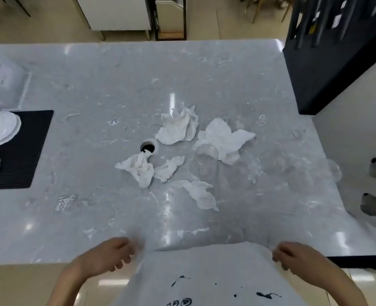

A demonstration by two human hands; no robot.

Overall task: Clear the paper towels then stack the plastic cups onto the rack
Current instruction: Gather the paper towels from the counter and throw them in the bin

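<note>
Grey marble desk (pixel 94 89): five crumpled paper towels (pixel 178 129) mid-desk, ringing a round disposal hole (pixel 148 147), one tucked at its rim. Clear plastic cups (pixel 204 160) just right, hard to count. Rack not identifiable. Left hand (pixel 107 255) and right hand (pixel 293 255) at near edge, each grip loosely curled, empty, seemingly poised to begin.

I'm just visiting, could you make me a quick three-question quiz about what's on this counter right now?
1. True or false: the left hand is holding a paper towel.
2. How many crumpled paper towels lie on the counter? A) two B) five C) eight
3. Fill in: the towel nearest the round hole has one corner at the hole's ____.

Key: 1. False; both it and the right hand are empty, near the counter's front edge. 2. B. 3. rim.
</note>
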